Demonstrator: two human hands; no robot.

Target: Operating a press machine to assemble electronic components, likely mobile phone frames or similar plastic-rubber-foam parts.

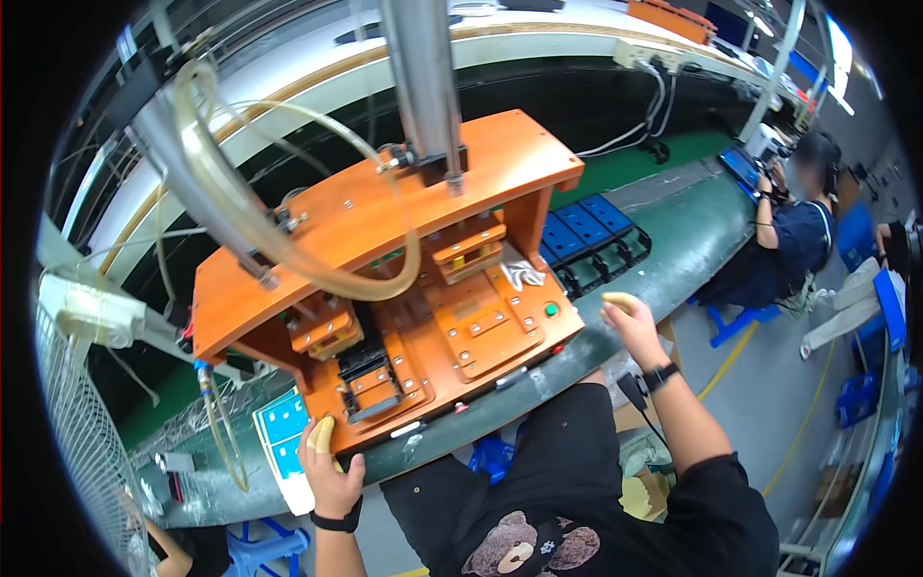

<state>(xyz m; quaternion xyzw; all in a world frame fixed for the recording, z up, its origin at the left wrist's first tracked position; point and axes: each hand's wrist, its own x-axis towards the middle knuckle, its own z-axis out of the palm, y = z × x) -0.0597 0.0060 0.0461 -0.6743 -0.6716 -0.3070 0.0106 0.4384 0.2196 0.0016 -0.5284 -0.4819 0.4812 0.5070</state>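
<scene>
The black part [360, 362] sits at left in the orange press [341, 226] — presumably for alignment — while the left hand [332, 478], fingers wide, and right hand [631, 332], fingers loosely bent, flank its near side, both apparently empty.

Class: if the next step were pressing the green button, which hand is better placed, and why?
Likely the right hand: it is just off the right end of the orange machine, near the green button. The left hand is at the machine's left front corner.
</scene>
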